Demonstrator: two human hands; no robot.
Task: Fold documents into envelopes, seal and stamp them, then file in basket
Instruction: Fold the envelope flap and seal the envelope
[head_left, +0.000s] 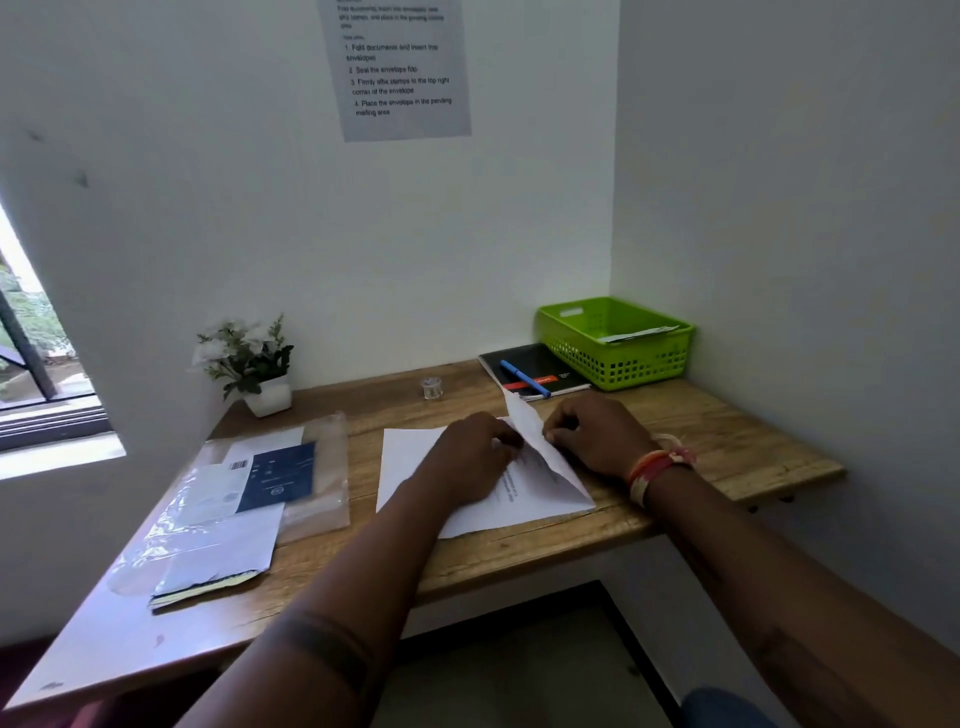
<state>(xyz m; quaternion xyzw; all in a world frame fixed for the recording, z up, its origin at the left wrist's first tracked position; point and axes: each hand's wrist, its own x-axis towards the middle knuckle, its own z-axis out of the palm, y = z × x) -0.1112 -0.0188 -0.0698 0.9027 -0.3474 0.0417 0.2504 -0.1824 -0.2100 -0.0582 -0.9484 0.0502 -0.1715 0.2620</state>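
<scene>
A white printed document (410, 467) lies in the middle of the wooden desk (727, 426). Its right part is lifted into a raised fold (524, 421). My left hand (472, 457) rests on the sheet and pinches the fold from the left. My right hand (597, 436) holds the raised edge from the right. A green plastic basket (623, 358) stands at the back right corner with papers inside. A pile of envelopes and plastic sleeves (234, 514) lies on the left of the desk.
A black notebook (535, 371) with a blue pen (524, 379) lies in front of the basket. A small clear jar (431, 387) and a potted plant (254, 364) stand at the back. An instruction sheet (400, 67) hangs on the wall; walls close in on the right.
</scene>
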